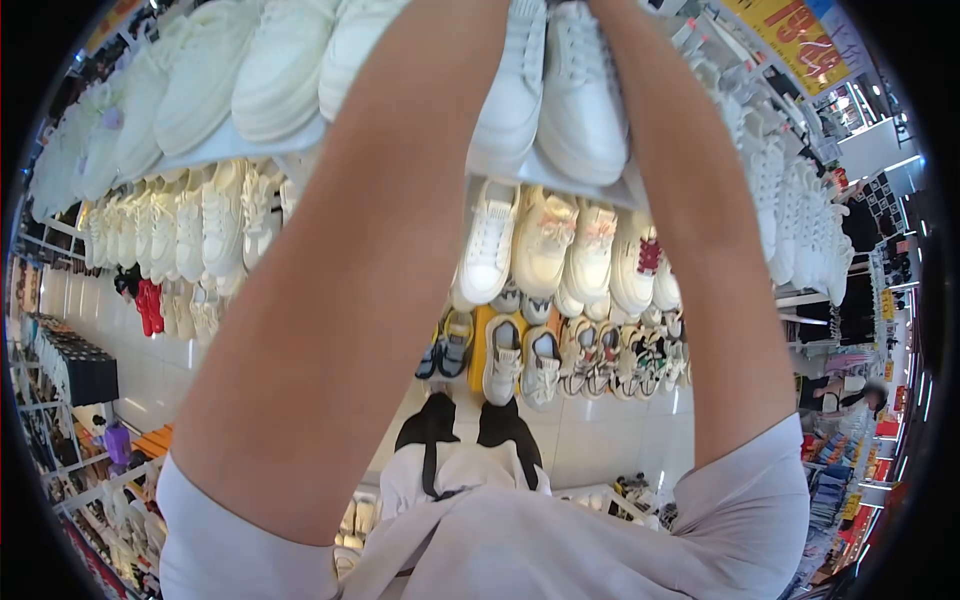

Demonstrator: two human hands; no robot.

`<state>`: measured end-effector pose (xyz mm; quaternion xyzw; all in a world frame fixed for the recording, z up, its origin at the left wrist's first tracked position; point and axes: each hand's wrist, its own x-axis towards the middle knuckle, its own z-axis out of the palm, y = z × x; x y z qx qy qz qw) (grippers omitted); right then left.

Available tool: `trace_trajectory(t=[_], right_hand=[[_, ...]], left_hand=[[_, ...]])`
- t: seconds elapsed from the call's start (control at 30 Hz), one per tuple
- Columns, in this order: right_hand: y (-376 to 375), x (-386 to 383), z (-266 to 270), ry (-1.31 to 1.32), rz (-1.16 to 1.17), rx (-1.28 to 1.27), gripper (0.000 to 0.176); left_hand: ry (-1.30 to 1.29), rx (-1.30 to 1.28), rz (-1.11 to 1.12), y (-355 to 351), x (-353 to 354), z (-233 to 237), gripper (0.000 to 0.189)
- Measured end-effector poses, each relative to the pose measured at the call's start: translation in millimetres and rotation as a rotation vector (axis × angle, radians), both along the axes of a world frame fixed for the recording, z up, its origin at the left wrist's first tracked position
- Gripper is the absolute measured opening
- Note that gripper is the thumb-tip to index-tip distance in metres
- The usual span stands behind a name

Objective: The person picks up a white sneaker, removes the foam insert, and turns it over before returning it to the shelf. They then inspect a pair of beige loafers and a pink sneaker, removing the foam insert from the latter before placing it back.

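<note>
Both of my forearms reach up and forward past the top edge of the head view, so my left hand and my right hand are out of sight. Between the forearms, a pair of white lace-up sneakers sits on the upper white shelf, toes toward me. More white shoes line the same shelf left of my left forearm. What either hand touches or holds is hidden beyond the frame.
Lower racks carry cream sneakers and smaller grey-and-white shoes. White shoes stand along the right. A yellow price sign hangs at upper right. A person is far right. My black shoes stand on the tiled floor.
</note>
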<state>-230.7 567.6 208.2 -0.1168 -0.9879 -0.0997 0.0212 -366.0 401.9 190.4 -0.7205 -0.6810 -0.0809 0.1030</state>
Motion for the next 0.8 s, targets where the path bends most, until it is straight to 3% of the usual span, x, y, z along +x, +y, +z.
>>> trace_trajectory(t=[0.07,0.1,0.17,0.2,0.27,0.4,0.57,0.73,0.8], right_hand=[[-38.4,-17.0,12.8,-0.301,-0.489,0.291,0.025],[-54.4,-15.3,15.0,-0.258,-0.674,0.193,0.027],[-69.6,-5.5,16.2,-0.113,-0.595,0.183,0.022],[-62.2,-9.4,12.3,-0.105,-0.676,0.131,0.024],[-50.4,-6.0,0.9,0.074,-0.623,0.011,0.03],[-97.3,0.3,24.4,0.033,-0.802,-0.078,0.034],[-116.2,5.6,36.1,0.005,-0.78,-0.1,0.031],[-117.8,3.6,35.5,0.0,-0.763,-0.075,0.027],[-122.1,5.2,35.8,-0.001,-0.764,-0.079,0.027]], left_hand=[[-0.005,0.001,0.02,7.2,2.0,2.0,0.055],[-0.005,-0.003,0.033,10.7,2.3,3.6,0.055],[-0.005,-0.01,0.065,22.3,3.5,2.9,0.055],[-0.003,-0.009,0.081,27.6,4.8,5.0,0.055],[-0.003,-0.026,0.109,40.8,5.6,6.8,0.055],[-0.015,-0.068,0.124,36.1,14.1,13.9,0.055],[-0.024,-0.112,0.098,26.4,15.8,21.9,0.055],[-0.006,-0.071,0.137,68.9,2.0,-6.8,0.055],[-0.104,-0.112,0.199,23.2,18.2,23.2,0.057]])
